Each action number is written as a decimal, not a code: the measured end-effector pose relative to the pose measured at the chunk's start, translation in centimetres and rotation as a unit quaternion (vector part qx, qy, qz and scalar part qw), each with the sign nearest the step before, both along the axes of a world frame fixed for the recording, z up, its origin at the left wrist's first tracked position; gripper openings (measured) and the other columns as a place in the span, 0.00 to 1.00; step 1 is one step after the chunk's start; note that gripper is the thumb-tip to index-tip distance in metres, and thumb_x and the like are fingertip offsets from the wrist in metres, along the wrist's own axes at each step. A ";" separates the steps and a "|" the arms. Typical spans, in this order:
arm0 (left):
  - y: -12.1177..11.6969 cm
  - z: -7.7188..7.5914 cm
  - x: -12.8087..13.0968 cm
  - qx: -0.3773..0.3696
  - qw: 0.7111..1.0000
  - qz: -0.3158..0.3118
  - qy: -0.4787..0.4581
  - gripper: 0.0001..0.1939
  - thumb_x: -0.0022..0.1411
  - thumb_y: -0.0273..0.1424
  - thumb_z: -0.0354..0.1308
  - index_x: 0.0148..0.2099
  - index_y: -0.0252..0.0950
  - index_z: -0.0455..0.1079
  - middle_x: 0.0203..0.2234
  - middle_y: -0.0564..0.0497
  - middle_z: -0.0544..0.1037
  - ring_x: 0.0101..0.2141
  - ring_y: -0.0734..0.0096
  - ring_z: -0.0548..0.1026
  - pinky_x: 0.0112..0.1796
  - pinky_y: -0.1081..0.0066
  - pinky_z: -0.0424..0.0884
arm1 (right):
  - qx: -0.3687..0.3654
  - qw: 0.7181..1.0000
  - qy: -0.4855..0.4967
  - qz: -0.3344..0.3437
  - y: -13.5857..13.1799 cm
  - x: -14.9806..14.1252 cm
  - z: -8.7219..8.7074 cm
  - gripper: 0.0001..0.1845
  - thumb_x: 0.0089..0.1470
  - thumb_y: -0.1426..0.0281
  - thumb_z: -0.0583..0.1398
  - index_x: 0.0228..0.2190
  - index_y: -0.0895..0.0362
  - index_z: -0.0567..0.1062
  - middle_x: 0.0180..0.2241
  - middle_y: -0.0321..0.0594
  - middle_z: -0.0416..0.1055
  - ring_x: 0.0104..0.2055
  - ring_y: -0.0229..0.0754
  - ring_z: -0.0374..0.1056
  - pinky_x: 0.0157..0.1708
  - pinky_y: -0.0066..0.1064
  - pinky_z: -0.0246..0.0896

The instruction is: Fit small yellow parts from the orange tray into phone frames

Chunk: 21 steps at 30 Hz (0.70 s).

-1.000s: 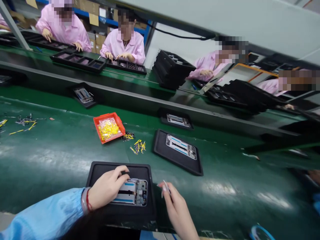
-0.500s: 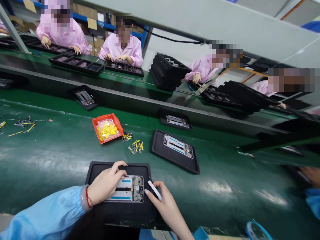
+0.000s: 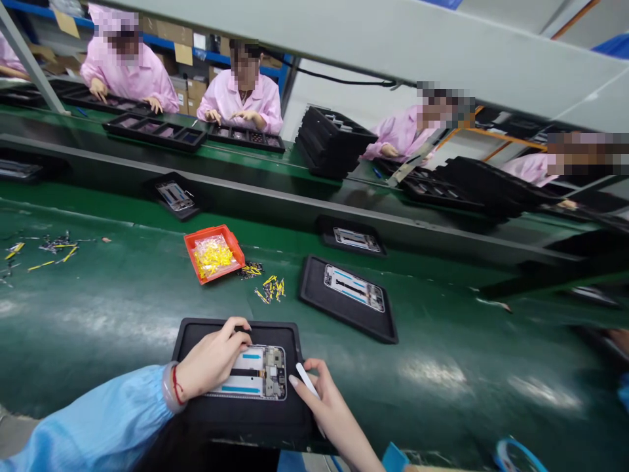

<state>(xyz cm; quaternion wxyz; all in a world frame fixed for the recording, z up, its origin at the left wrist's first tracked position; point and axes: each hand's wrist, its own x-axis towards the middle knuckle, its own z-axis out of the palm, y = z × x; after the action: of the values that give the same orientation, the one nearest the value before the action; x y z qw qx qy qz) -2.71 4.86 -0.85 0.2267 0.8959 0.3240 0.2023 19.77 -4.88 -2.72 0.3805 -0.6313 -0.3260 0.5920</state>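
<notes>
A partly assembled phone (image 3: 273,371), its circuit board and blue adhesive strips showing, lies in a black foam tray (image 3: 206,331) at the table's front edge. My left hand (image 3: 216,357) rests over the phone's left part, fingers curled at its upper edge, covering that end. At the tray's right rim my right hand (image 3: 330,400) is closed round a slim white stick-shaped tool (image 3: 306,379). The tool's tip points up and left, beside the phone and apart from it. Part of the tool is hidden behind the fingers.
An orange-red bin (image 3: 237,249) holds a bag of yellow pieces. Small yellow-and-black strips (image 3: 271,289) lie beside it, with more strips (image 3: 61,244) far left. Another phone tray (image 3: 344,314) stands to the right. Co-workers in pink (image 3: 240,98) sit across behind a ledge.
The whole view has shifted slightly. My left hand stays on the phone, and my right hand with the white tool has drawn slightly away from the phone's right end.
</notes>
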 end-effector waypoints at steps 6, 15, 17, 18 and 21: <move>0.0 0.0 0.0 -0.012 1.000 -0.001 -0.001 0.12 0.67 0.24 0.38 0.41 0.36 0.63 0.42 0.46 0.68 0.31 0.70 0.75 0.34 0.69 0.75 | 0.014 0.999 0.009 -0.027 -0.4 -0.1 -0.9 0.32 0.41 0.43 0.63 0.33 0.50 0.55 0.20 0.25 0.62 0.16 0.32 0.53 0.17 0.23 0.46; 0.0 0.1 -0.1 -0.025 0.999 0.000 -0.032 0.11 0.67 0.24 0.40 0.41 0.36 0.63 0.40 0.47 0.68 0.31 0.71 0.75 0.35 0.71 0.74 | 0.017 0.998 0.025 -0.056 -0.3 -0.3 -0.9 0.32 0.39 0.44 0.66 0.33 0.51 0.58 0.16 0.21 0.56 0.13 0.30 0.50 0.13 0.21 0.45; 0.0 0.1 -0.1 -0.029 0.999 -0.005 -0.028 0.11 0.67 0.24 0.39 0.40 0.36 0.63 0.39 0.47 0.69 0.31 0.71 0.75 0.35 0.72 0.74 | 0.012 0.997 0.029 -0.068 -0.3 -0.4 -0.8 0.33 0.38 0.44 0.66 0.33 0.51 0.59 0.16 0.21 0.55 0.12 0.30 0.49 0.12 0.21 0.44; 0.1 0.1 -0.1 -0.030 0.999 -0.009 -0.026 0.11 0.67 0.24 0.39 0.40 0.36 0.63 0.39 0.48 0.69 0.31 0.71 0.75 0.35 0.72 0.74 | 0.009 0.997 0.030 -0.072 -0.3 -0.4 -0.7 0.33 0.38 0.44 0.66 0.33 0.51 0.59 0.16 0.21 0.54 0.12 0.30 0.49 0.11 0.21 0.44; 0.1 0.2 -0.1 -0.034 0.999 -0.009 -0.029 0.12 0.67 0.25 0.39 0.40 0.36 0.63 0.40 0.47 0.68 0.31 0.71 0.75 0.35 0.72 0.74 | 0.006 0.997 0.032 -0.073 -0.3 -0.5 -0.7 0.34 0.36 0.43 0.66 0.33 0.51 0.59 0.15 0.21 0.54 0.11 0.29 0.47 0.10 0.21 0.42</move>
<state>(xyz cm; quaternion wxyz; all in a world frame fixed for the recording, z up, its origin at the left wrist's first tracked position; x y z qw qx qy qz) -2.80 4.95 -0.70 0.2678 0.8844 0.3159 0.2153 19.27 -5.20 -3.43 0.4364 -0.6321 -0.2702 0.5805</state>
